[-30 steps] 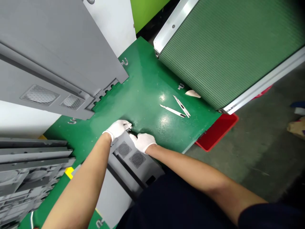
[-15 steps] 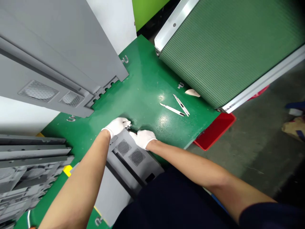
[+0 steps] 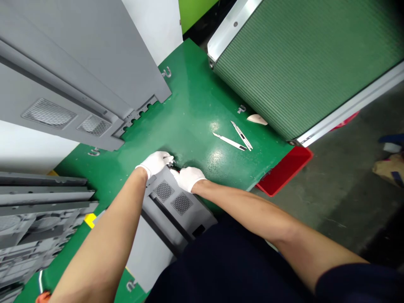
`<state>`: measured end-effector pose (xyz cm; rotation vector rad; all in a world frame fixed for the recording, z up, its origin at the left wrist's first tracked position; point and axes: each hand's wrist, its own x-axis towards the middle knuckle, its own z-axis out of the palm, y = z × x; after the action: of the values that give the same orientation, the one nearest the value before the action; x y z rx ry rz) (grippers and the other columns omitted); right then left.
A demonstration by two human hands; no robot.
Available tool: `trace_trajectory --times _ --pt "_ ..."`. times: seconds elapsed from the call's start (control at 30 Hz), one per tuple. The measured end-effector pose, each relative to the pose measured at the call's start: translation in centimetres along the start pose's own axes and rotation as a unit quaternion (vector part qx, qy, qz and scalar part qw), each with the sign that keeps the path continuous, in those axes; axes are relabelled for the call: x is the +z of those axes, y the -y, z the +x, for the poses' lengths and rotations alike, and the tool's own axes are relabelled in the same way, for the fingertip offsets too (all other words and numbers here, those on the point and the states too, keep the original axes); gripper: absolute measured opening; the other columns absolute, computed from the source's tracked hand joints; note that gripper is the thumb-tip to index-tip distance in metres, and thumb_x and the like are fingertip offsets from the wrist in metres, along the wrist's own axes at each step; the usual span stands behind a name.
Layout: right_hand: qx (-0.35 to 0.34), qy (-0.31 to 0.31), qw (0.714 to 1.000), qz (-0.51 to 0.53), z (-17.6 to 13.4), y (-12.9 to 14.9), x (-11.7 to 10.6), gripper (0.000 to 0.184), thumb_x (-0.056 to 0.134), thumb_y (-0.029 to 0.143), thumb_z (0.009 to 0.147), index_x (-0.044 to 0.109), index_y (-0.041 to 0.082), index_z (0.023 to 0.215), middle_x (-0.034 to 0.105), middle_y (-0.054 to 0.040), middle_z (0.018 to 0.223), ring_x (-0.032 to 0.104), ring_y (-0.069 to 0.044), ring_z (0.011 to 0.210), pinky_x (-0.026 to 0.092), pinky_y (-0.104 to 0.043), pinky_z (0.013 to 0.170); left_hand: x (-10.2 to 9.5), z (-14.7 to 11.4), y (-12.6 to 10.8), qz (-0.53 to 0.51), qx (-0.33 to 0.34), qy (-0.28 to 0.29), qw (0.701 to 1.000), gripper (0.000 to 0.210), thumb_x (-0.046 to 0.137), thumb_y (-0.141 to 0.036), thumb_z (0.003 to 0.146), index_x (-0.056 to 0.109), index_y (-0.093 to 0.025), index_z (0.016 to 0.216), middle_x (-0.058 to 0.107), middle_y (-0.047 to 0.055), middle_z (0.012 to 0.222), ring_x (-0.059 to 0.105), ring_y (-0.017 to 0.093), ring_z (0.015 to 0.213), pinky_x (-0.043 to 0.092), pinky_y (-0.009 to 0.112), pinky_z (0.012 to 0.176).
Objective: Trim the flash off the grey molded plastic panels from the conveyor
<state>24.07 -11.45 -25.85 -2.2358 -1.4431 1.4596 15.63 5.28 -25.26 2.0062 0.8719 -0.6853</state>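
Note:
A grey plastic panel (image 3: pixel 202 209) with two square vent grilles lies on the green table, partly hidden by my body. At its far end, my left hand (image 3: pixel 155 163) in a white glove is closed, fingertips pinched on the notched edge. My right hand (image 3: pixel 189 179), also gloved, is curled at the same end, just right of the left. A small bit of red shows by its thumb, but the fingers hide what it holds. Beyond my hands lie two white craft knives (image 3: pixel 229 142) (image 3: pixel 241 135), apart from them.
A large grey panel (image 3: pixel 94 54) stands at the back left, with more grey panels (image 3: pixel 44 193) stacked below it. A green ribbed conveyor (image 3: pixel 299 63) overhangs the right side of the table (image 3: pixel 186 113). A red bin (image 3: pixel 285 170) sits below the table's right edge.
The view has shifted slightly. Both hands stay at the panel's far end; the right hand has moved a little, and more red shows by its thumb.

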Motion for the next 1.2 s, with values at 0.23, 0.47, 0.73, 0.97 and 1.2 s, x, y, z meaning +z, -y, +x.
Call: trace_trajectory --times 0.23,0.47,0.73,0.97,1.2 --pt "0.002 0.005 1.0 -0.001 0.0 -0.2 -1.3 0.095 0.007 0.076 0.092 0.076 0.011 0.104 0.073 -0.0213 0.106 0.068 -0.032 0.102 0.05 -0.041 0.089 -0.1 -0.8 -1.2 0.052 -0.004 -0.02 0.998 0.042 0.04 -0.052 0.091 0.065 -0.019 0.084 0.071 0.009 0.086 0.059 0.021 0.075 0.043 0.033 0.073" --pt "0.069 0.004 0.996 0.055 -1.1 0.3 -0.7 0.094 0.005 0.078 0.09 0.074 0.015 0.108 0.073 -0.0207 0.107 0.068 -0.034 0.104 0.051 -0.046 0.088 -0.1 -0.7 -0.8 0.037 0.013 -0.014 0.999 0.043 0.041 -0.055 0.091 0.064 -0.019 0.083 0.071 0.008 0.086 0.061 0.021 0.077 0.044 0.033 0.074" --pt "0.059 -0.01 0.997 0.052 -0.7 0.2 -0.2 0.096 0.005 0.079 0.088 0.072 0.014 0.11 0.073 -0.0212 0.107 0.068 -0.034 0.103 0.051 -0.047 0.088 -0.2 -0.8 -0.9 0.025 0.01 -0.008 1.0 0.043 0.042 -0.055 0.09 0.064 -0.019 0.083 0.071 0.008 0.087 0.06 0.021 0.076 0.044 0.033 0.073" --pt "0.021 -0.004 1.0 0.02 -0.5 -0.1 -0.3 0.095 0.004 0.076 0.09 0.073 0.014 0.107 0.073 -0.0207 0.107 0.068 -0.034 0.103 0.051 -0.046 0.089 -0.1 -0.6 -0.4 0.008 0.008 -0.017 1.0 0.044 0.043 -0.057 0.089 0.066 -0.019 0.086 0.072 0.009 0.088 0.06 0.021 0.077 0.045 0.033 0.074" --pt "0.06 -0.016 0.997 0.055 -0.8 0.2 0.0 0.094 0.007 0.079 0.089 0.071 0.013 0.106 0.073 -0.0211 0.105 0.069 -0.035 0.102 0.051 -0.049 0.087 -0.2 -1.0 -0.7 0.021 0.015 -0.021 0.999 0.041 0.043 -0.053 0.09 0.064 -0.018 0.083 0.069 0.007 0.081 0.057 0.019 0.071 0.042 0.032 0.069"
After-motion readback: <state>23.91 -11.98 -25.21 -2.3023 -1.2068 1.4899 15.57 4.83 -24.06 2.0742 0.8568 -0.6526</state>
